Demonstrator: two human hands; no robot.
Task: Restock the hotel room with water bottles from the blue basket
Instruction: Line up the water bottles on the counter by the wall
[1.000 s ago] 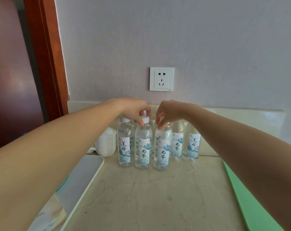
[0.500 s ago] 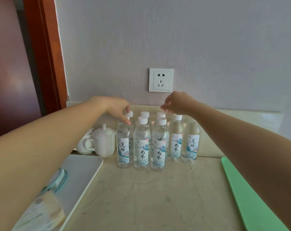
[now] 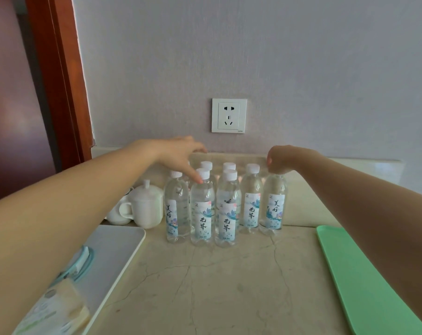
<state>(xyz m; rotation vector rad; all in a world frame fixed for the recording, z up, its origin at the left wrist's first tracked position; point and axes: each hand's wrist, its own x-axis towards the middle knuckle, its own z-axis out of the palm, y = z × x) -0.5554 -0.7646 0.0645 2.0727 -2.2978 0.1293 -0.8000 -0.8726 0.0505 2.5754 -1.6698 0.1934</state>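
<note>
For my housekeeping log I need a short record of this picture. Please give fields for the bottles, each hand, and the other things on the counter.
Bottles: at least seven clear plastic water bottles, white caps, upright, grouped near the wall on the beige marble counter
Left hand: open above the group, one fingertip at a front bottle's cap
Right hand: fingers curled over the rightmost bottle's cap; grip unclear
Nearby: white ceramic lidded cup, white rectangular tray, green flat mat
Blue basket: not in view
</note>
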